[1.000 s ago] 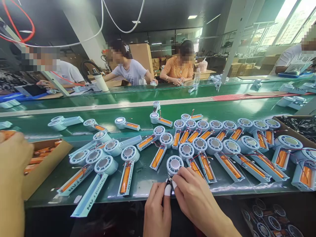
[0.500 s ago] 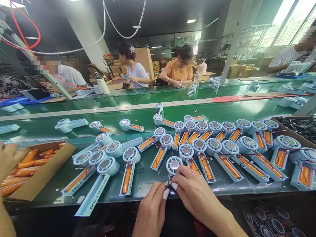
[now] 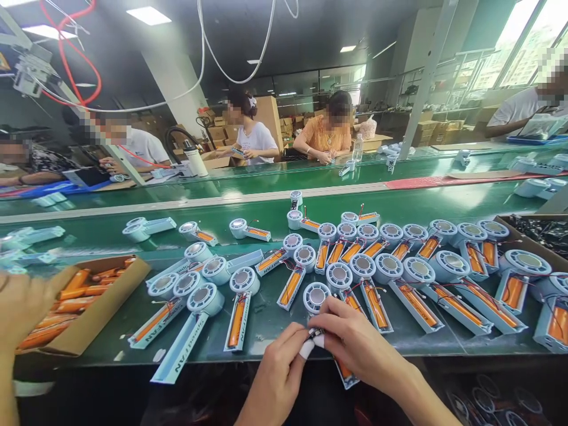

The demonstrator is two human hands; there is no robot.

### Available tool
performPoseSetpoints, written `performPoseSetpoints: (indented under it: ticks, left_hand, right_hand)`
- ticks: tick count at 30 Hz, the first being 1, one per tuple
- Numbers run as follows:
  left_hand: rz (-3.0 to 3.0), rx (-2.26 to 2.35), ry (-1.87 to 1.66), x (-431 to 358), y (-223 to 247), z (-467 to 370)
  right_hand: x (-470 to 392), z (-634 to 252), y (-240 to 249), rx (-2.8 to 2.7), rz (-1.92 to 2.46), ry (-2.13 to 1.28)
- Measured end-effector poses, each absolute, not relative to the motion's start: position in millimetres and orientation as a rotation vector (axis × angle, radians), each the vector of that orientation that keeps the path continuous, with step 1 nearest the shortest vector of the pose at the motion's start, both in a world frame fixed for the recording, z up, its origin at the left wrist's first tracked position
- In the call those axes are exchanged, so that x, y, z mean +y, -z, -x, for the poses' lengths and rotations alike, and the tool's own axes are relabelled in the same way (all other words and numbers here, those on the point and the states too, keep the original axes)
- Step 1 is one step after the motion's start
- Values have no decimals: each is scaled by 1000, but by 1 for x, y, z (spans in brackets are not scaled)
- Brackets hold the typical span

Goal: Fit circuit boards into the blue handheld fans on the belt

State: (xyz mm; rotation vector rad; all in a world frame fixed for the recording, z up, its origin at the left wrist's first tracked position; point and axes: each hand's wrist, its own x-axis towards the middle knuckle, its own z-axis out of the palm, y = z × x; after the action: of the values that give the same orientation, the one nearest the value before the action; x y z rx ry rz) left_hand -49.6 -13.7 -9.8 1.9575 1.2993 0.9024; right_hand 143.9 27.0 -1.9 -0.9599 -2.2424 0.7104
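My left hand [image 3: 281, 370] and my right hand [image 3: 361, 346] meet at the near edge of the bench, fingertips closed together on a small dark circuit board [image 3: 316, 333]. White covers wrap the tips of both thumbs. Just behind my fingers sits the round head of a light-blue handheld fan [image 3: 316, 297]. Its handle, with an orange battery [image 3: 345, 371] in it, shows below my right hand and sticks out past the edge. Whether my fingers also touch this fan is hidden.
Many similar fans, such as this one [image 3: 205, 300], surround my hands. A carton of orange batteries [image 3: 104, 313] stands left, with a co-worker's hand [image 3: 29, 305] beside it. A box of black parts [image 3: 539, 234] sits right. Co-workers sit beyond the green conveyor [image 3: 248, 204].
The camera view has shifted slightly, so the scene sits farther right. My hands have turned a little around the board, and the fan's handle now shows under my right hand.
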Motion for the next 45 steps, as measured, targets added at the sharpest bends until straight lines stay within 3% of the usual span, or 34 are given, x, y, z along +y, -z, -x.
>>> performPoseSetpoints:
  ticks: [13,30,39,45]
  left_hand:
    - [-1182,1647,-1125,-22,30,35]
    - [-1207,1749,-1266,-8,11,15]
    - [-1195,1718,-1289,-2,19,18]
    - [-1321,1727,-1254,-15,26,25]
  right_hand:
    - [26,-136,11,-2316,1050,-506]
    - [22,-125,16,-2373,1045,-280]
    - [20,-121,20,-2101,1168,-581]
    - [19,-116,29,-1989,1157,-538]
